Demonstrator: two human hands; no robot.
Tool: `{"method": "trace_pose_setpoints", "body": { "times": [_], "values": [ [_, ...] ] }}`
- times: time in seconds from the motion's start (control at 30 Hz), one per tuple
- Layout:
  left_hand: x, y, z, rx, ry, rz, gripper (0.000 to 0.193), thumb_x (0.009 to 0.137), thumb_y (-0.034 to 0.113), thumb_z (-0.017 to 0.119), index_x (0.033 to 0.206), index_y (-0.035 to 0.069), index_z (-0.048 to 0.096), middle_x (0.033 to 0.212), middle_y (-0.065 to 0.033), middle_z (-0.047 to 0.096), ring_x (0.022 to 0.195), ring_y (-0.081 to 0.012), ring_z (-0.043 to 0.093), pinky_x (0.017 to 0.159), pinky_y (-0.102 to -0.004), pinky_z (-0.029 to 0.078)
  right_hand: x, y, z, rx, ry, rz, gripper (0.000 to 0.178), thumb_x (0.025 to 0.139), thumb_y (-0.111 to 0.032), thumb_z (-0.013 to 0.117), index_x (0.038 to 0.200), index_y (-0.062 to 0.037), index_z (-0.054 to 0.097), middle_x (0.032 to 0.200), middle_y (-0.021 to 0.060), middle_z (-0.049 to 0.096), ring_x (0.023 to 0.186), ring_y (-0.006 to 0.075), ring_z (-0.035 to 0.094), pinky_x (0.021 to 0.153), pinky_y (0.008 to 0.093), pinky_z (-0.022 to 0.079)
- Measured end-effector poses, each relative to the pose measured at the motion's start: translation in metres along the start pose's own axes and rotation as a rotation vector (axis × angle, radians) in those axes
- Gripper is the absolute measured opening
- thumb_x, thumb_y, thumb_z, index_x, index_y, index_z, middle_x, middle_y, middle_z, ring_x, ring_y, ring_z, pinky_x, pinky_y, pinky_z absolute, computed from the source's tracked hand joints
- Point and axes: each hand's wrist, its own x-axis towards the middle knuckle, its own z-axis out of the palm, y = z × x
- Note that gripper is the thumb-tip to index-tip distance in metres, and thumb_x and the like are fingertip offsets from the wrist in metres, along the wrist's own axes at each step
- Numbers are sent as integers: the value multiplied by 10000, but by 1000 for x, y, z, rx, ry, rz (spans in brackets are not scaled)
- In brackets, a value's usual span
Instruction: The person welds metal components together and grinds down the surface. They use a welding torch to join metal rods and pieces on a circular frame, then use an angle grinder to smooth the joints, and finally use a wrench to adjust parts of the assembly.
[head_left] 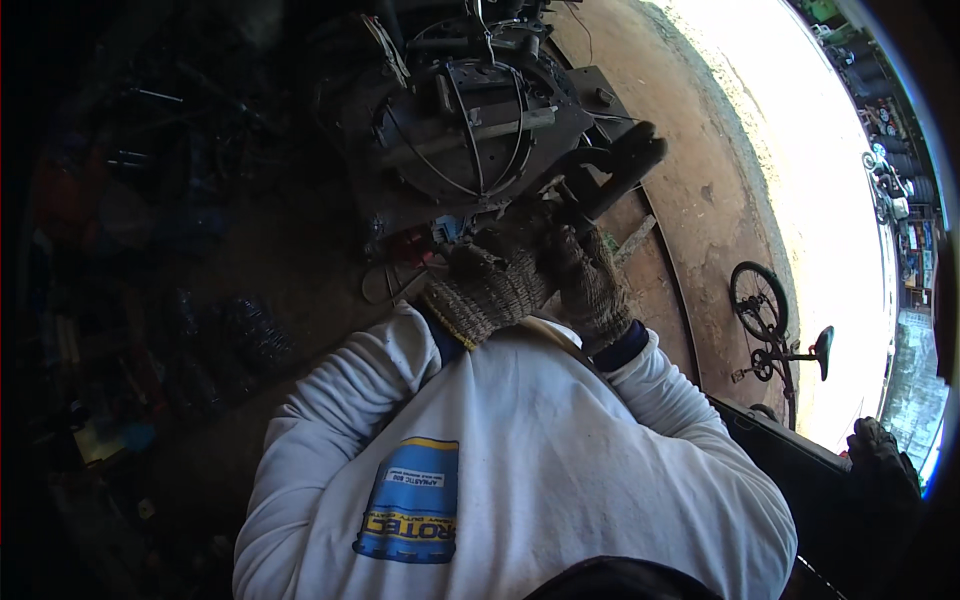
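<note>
My left hand and my right hand, both in grey-brown knitted gloves, are close together in front of my chest. They are closed around a dark metal part with a thick bar and a curved loop, which points up and to the right. Its kind is hard to make out in the shadow. The left fingers lie against its lower end; the right hand grips just beside them. Past the hands is a dark metal plate with a round frame, thin cables and bars on it.
A wooden stick lies beside the right hand. Red and blue items and a looped cable are left of the hands. At the right, a bicycle lies on the dirt ground. Dark clutter fills the left side.
</note>
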Motion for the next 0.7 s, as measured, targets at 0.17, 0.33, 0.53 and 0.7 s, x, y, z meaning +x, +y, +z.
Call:
{"method": "trace_pose_setpoints", "body": {
  "times": [0.17, 0.33, 0.53, 0.7],
  "values": [
    [-4, 18, 15, 370, -374, 62, 383, 964, 323, 479, 1255, 77, 515, 1091, -186, 601, 900, -340, 624, 753, -486, 548, -36, 30, -12, 35, 359, 39, 350, 980, -282, 568, 1235, -47, 531, 1074, 52, 628, 957, 137, 609, 789, 270, 516],
    [-41, 16, -24, 713, -414, 392, 410, 992, 332, 399, 1245, 28, 506, 1058, -175, 610, 935, -313, 628, 727, -460, 559, -54, 28, -58, -53, 441, -108, 375, 963, -344, 577, 1203, -64, 513, 1039, 100, 631, 865, 215, 637, 715, 368, 541],
    [-100, -99, -58, 145, 30, -33, 352, 846, 314, 625, 1107, 79, 596, 996, -102, 637, 916, -258, 640, 780, -388, 538, -26, -77, -118, -348, 688, -348, 280, 958, -290, 575, 935, -13, 606, 763, 98, 649, 563, 188, 610, 483, 312, 500],
    [-212, -216, -37, 520, -60, -378, 339, 798, 311, 701, 1047, 91, 635, 1098, -119, 641, 1006, -283, 627, 822, -387, 530, 39, -181, -207, -467, 405, -434, 218, 946, -190, 576, 1075, -15, 560, 898, 99, 669, 604, 182, 611, 522, 296, 506]
  ]
}}
